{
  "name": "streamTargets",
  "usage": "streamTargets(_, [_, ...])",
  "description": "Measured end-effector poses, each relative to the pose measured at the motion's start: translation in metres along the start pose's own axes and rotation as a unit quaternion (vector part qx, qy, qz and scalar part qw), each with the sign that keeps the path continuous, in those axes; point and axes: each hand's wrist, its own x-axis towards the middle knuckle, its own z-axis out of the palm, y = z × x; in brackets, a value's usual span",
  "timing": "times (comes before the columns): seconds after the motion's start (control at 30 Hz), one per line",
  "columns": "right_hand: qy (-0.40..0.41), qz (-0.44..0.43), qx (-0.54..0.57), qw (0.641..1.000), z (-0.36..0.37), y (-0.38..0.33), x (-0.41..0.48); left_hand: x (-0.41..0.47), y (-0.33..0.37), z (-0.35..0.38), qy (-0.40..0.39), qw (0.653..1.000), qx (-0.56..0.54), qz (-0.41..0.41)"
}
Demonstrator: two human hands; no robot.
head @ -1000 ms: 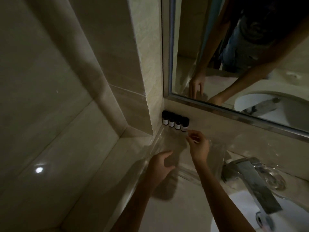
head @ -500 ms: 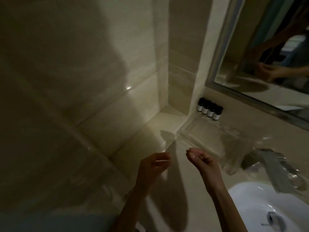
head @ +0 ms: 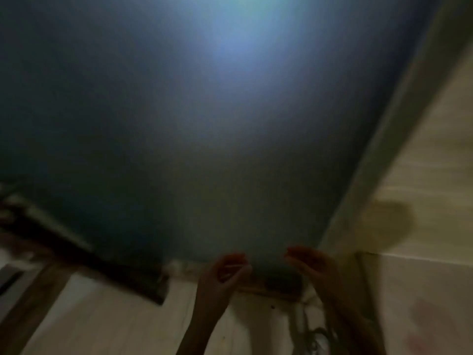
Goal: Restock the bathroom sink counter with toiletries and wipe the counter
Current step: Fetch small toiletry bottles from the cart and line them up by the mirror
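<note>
- Two hands were up in a badly blurred head view with no toiletries or sink bench in sight, so the step looked to me like a reach for fresh stock or a cloth. Where the task's things lay could not be told.
- Doing it well would have meant settling the gaze on the supplies before reaching. Small bottles should then be taken upright in a firm pinch, and only as many as each hand could carry safely.
- Far left of the fingers, a dark band (head: 76,254) slanted across a pale surface, too smeared to name.
- On the left hand (head: 222,275), the fingers (head: 236,260) were loosely curled, about half open. A thin pale streak (head: 234,267) crossed in front of the palm, and I could not tell whether it was something held or only a glint.
- Above and between both sets of fingers spread a wide blue-grey surface (head: 204,124), lit near its top.
- The right hand (head: 311,265) was near the left and not touching it. Its fingers (head: 294,252) were loosely curled, the thumb close to the tips, with nothing visible between them.
- Right of those fingers rose a pale tiled wall (head: 422,175).
</note>
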Motion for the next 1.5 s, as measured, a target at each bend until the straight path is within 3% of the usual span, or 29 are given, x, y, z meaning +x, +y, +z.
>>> streamTargets(0.17, [-0.198,0.013,-0.081,0.977,0.147,0.016,-0.018,-0.079,-0.024,-0.137,0.220,0.975,-0.020,0.000])
streamTargets(0.3, [-0.343,0.018,-0.126,0.931,0.258,0.023,-0.053,-0.150,-0.047,-0.223,0.378,0.925,-0.023,-0.011])
streamTargets(0.5, [-0.481,0.040,-0.149,0.863,0.387,0.040,-0.099,-0.210,-0.072,-0.300,0.524,0.850,-0.053,-0.028])
streamTargets(0.73, [-0.564,0.010,-0.120,0.817,0.540,0.066,-0.122,-0.221,-0.100,-0.414,0.578,0.814,-0.031,-0.047])
streamTargets(1.1, [-0.629,-0.005,-0.097,0.772,0.773,0.075,-0.131,-0.212,-0.099,-0.613,0.630,0.775,-0.010,-0.054])
streamTargets(1.5, [-0.612,-0.017,-0.142,0.778,0.899,0.103,-0.110,-0.156,-0.132,-0.750,0.604,0.794,-0.020,-0.065])
